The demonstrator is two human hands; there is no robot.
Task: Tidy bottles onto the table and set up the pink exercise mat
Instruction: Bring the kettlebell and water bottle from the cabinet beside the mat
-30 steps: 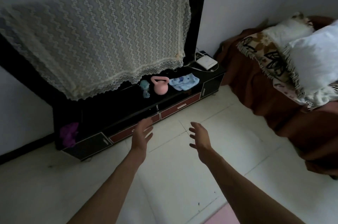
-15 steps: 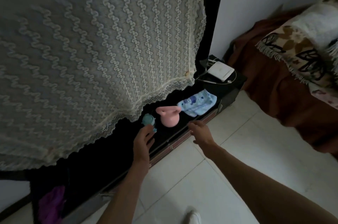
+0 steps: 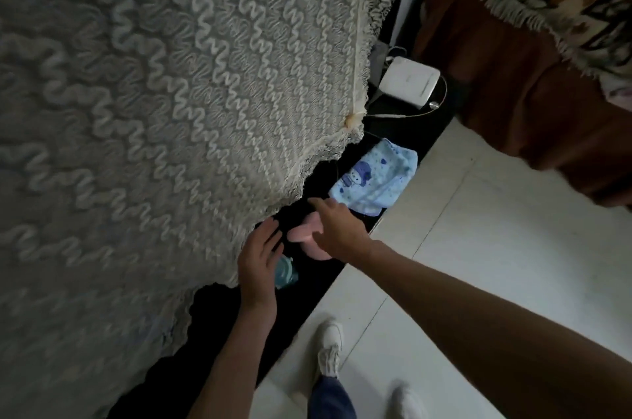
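On the black TV stand point(image 3: 316, 287) stands a small teal bottle point(image 3: 286, 273), partly hidden under my left hand point(image 3: 259, 259). That hand hovers over it with fingers apart, holding nothing. Right beside it is a pink kettlebell-shaped bottle point(image 3: 304, 236). My right hand point(image 3: 338, 230) reaches over its top with fingers spread, and I cannot tell whether it touches. The pink mat is out of view.
A lace cloth point(image 3: 171, 110) hangs over the TV down to the stand's top. A blue printed towel point(image 3: 372, 179) and a white box with cables point(image 3: 408, 81) lie further along the stand. A brown-covered bed point(image 3: 513, 93) is at right. My white shoes point(image 3: 330, 348) stand on the tiled floor.
I have stepped closer to the stand. Both hands moved forward: the left now covers the teal bottle, the right is over the pink bottle.
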